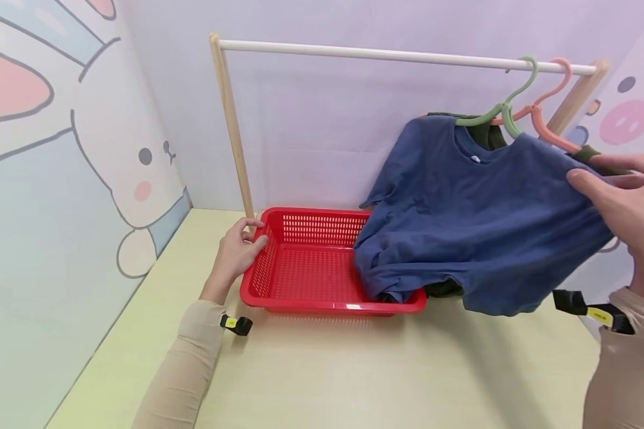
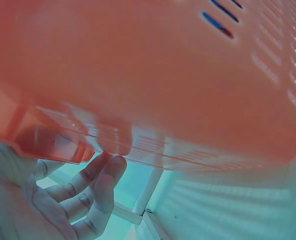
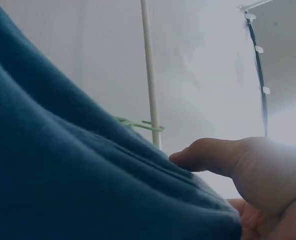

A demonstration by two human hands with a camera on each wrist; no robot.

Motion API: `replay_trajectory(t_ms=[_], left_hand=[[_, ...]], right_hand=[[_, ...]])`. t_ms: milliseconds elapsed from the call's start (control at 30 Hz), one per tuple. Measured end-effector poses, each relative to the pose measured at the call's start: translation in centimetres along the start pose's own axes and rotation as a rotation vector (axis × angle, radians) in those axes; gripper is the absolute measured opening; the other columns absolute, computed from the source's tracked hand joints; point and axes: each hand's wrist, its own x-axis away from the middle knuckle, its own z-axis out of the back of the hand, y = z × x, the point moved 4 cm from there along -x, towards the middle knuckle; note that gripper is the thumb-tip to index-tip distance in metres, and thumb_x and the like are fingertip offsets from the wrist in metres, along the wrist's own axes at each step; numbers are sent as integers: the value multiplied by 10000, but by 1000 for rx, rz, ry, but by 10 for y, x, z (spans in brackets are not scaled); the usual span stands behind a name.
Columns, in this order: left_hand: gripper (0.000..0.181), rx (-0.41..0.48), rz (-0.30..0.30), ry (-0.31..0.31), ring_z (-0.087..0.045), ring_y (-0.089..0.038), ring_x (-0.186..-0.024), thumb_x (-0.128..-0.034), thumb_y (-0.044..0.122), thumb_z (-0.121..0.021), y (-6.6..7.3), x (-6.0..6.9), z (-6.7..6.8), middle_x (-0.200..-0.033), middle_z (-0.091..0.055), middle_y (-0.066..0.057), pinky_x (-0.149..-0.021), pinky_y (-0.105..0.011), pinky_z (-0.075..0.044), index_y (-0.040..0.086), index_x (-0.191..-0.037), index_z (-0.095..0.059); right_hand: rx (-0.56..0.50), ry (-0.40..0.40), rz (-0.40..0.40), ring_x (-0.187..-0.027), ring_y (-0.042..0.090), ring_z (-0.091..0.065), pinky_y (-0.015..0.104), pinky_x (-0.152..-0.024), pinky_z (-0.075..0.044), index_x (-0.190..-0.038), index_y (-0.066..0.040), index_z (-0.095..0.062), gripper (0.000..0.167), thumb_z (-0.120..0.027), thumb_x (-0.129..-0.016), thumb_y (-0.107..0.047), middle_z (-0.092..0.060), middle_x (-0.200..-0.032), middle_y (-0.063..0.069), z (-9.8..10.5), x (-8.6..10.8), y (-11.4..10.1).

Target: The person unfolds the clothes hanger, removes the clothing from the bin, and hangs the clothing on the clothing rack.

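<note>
A blue T-shirt [image 1: 483,208] hangs from a green hanger [image 1: 507,113] on the white rail, its lower left part lying in the red basket [image 1: 333,307]. At the far right, my right hand [image 1: 635,202] pinches the shirt's sleeve side between thumb and fingers and holds it outward; the right wrist view shows the thumb [image 3: 207,155] on the blue cloth [image 3: 88,165]. My left hand [image 1: 238,253] grips the basket's left rim near its back corner. In the left wrist view its fingers [image 2: 95,192] curl by the rim, under the perforated basket wall [image 2: 152,90].
Behind the blue shirt, a dark green garment [image 1: 485,134] hangs on a pink hanger [image 1: 553,134]. The white rail [image 1: 354,52] runs between wooden posts, the left post [image 1: 231,119] standing just behind the basket. A pale yellow table [image 1: 354,369] lies below, with cartoon-printed panels [image 1: 86,179] around.
</note>
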Motion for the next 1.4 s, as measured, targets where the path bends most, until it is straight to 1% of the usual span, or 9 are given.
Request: replay_trajectory(t_ms=[167, 367, 467, 567, 700, 833, 1000, 1067, 1400], left_hand=[[388, -1, 8, 4, -737, -336, -1011, -1105, 233, -692, -3, 0, 0, -1223, -715, -227, -891, -462, -675, 128, -1466, -596], [382, -4, 12, 11, -742, -341, -1018, -1103, 230, -691, -4, 1, 0, -1230, -720, -229, -887, -467, -676, 135, -1461, -597], [380, -1, 18, 14, -743, -344, -1022, -1103, 226, -689, -5, 1, 1, -1229, -727, -228, -880, -464, -677, 137, -1461, -598], [379, 0, 24, 17, -741, -343, -1021, -1105, 223, -685, -7, 2, 2, -1218, -732, -230, -869, -456, -680, 134, -1463, -598], [369, 2, 28, 21, -732, -336, -1021, -1108, 218, -683, -8, 2, 2, -1207, -733, -229, -856, -440, -682, 130, -1457, -601], [370, 3, 23, 14, -731, -327, -1017, -1108, 221, -685, -8, 0, 0, -1207, -734, -228, -859, -431, -681, 128, -1457, -604], [374, -6, 18, 10, -741, -336, -1006, -1106, 222, -690, -4, -1, -1, -1205, -730, -234, -868, -450, -681, 124, -1457, -603], [377, -10, 17, 9, -742, -336, -1010, -1107, 223, -688, -3, -1, -1, -1207, -731, -235, -871, -454, -680, 123, -1459, -601], [380, -6, 12, 11, -720, -312, -996, -1105, 233, -685, -1, -1, -2, -1181, -738, -221, -849, -398, -678, 130, -1462, -604]], right_hand=[[1, 73, -3, -970, -158, -460, 204, -1249, -352, -1670, -411, -482, 612, -674, -1089, -426, -521, -1052, -412, -1, 5, -11], [-62, 206, 118, -1195, -107, -493, 169, -1217, -320, -1629, -332, -559, 604, -732, -1050, -329, -611, -1540, -173, -8, 23, -50], [-99, 197, 212, -1268, -51, -553, 176, -1192, -340, -1590, -316, -609, 591, -772, -1022, -307, -626, -1581, -98, -17, 38, -73], [-174, 111, 297, -1219, -7, -644, 154, -1114, -430, -1513, -280, -698, 564, -847, -969, -270, -721, -1466, -83, -34, 47, -90], [-175, -73, 380, -1158, 51, -685, 160, -987, -494, -1476, -247, -740, 531, -877, -966, -310, -768, -1402, -2, -74, 51, -95], [-95, -256, 416, -1232, 181, -677, 211, -992, -499, -1534, -194, -685, 570, -827, -1021, -397, -725, -1471, 97, -121, 55, -78], [-79, -422, 404, -1327, 368, -679, 499, -1145, -537, -1565, -81, -627, 638, -836, -1026, -349, -696, -1491, 185, -169, 56, -42], [-66, -468, 403, -1359, 410, -665, 601, -1172, -502, -1573, -52, -606, 657, -838, -1024, -328, -680, -1507, 204, -183, 57, -29], [19, -580, 368, -1415, 426, -622, 600, -1204, -476, -1559, -7, -595, 648, -827, -1030, -300, -632, -1566, 212, -214, 57, 3]])
